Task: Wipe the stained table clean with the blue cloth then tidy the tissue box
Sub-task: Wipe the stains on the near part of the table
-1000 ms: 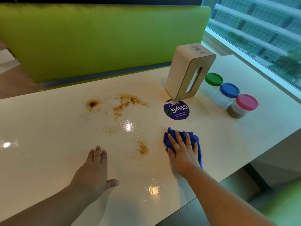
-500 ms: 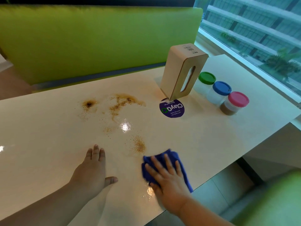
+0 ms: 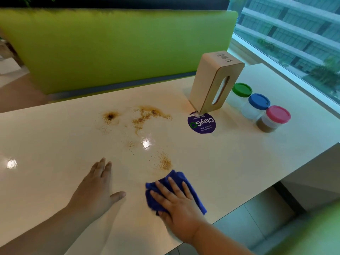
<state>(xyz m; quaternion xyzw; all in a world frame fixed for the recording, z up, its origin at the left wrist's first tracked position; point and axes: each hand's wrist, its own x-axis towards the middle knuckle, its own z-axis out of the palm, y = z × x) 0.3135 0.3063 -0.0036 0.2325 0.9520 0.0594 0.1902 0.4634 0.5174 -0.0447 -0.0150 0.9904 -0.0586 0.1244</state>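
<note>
My right hand (image 3: 176,205) presses flat, fingers spread, on the crumpled blue cloth (image 3: 179,178) near the table's front edge. Just beyond the cloth lies a patch of brown crumbs (image 3: 165,162). Larger brown stains (image 3: 147,115) and a dark spot (image 3: 110,116) mark the cream table (image 3: 55,140) farther back. My left hand (image 3: 95,188) rests flat on the table, left of the cloth. The beige tissue box (image 3: 215,81) stands on end, tilted, at the back right.
Three lidded jars, green (image 3: 241,90), blue (image 3: 259,101) and pink (image 3: 277,115), stand in a row right of the tissue box. A round purple sticker (image 3: 201,123) lies in front of the box. A green bench back (image 3: 117,48) runs behind the table; a window (image 3: 294,34) is at right.
My right hand slid the blue cloth leftward and toward the front edge, up to the near crumb patch. My left hand stayed put.
</note>
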